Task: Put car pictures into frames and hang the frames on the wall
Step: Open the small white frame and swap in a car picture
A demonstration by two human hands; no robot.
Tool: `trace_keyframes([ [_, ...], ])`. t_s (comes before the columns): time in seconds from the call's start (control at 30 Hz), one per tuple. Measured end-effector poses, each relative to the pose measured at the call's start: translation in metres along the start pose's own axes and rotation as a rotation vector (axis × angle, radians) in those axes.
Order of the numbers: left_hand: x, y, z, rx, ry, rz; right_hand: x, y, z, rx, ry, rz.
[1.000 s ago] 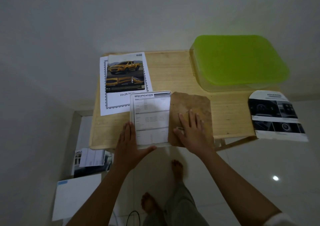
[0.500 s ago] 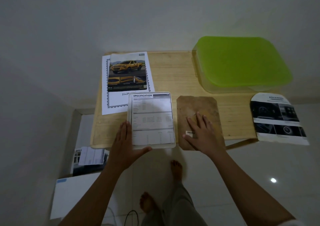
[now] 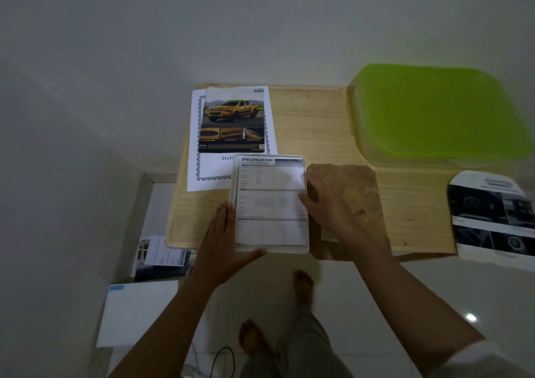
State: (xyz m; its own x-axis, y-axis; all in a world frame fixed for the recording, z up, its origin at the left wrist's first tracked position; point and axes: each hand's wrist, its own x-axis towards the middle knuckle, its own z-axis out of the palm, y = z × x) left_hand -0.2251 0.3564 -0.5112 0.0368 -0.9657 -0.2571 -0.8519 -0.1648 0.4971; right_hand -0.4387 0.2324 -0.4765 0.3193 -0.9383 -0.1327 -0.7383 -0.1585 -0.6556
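Note:
A white picture frame lies flat at the front edge of the wooden table, with a specification sheet lying in it. My left hand holds the frame's left side and bottom edge, thumb under the front rim. My right hand rests at the frame's right edge, fingertips on the sheet. To the right lies the brown backing board, partly under my right wrist. A yellow pickup truck picture lies on a bordered white sheet at the back left.
A green-lidded clear box fills the table's back right. A dark car-interior brochure page overhangs the right end. On the floor at left lie a brochure and a white board. A white wall stands right behind the table.
My right hand left the brown backing board and moved left onto the frame's right edge. The board stays to the right of the frame. My left hand kept its hold.

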Motion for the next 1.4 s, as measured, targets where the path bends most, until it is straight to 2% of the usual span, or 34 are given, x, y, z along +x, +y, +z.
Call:
trace_keyframes([
  [0.2,0.001,-0.001,0.004,-0.027,0.031,-0.011,0.044,-0.018,0.013,-0.182,-0.019,-0.033],
  [0.37,0.003,0.002,0.009,-0.048,0.119,-0.026,0.038,-0.021,0.027,-0.293,-0.027,-0.005],
  [0.53,0.004,0.003,0.012,-0.057,0.153,-0.030,0.029,-0.026,0.041,-0.291,-0.029,-0.066],
  [0.63,0.004,0.003,0.013,-0.067,0.157,-0.033,0.036,-0.024,0.037,-0.256,-0.008,-0.040],
  [0.8,0.004,-0.002,0.017,-0.043,0.160,-0.017,0.043,-0.022,0.031,-0.331,-0.102,-0.014],
  [1.27,0.004,-0.003,0.017,0.004,0.139,-0.036,0.047,-0.019,0.024,-0.293,0.013,-0.079],
  [1.4,0.003,-0.001,0.016,-0.005,0.143,-0.028,0.057,-0.019,0.016,-0.316,-0.010,-0.077],
])
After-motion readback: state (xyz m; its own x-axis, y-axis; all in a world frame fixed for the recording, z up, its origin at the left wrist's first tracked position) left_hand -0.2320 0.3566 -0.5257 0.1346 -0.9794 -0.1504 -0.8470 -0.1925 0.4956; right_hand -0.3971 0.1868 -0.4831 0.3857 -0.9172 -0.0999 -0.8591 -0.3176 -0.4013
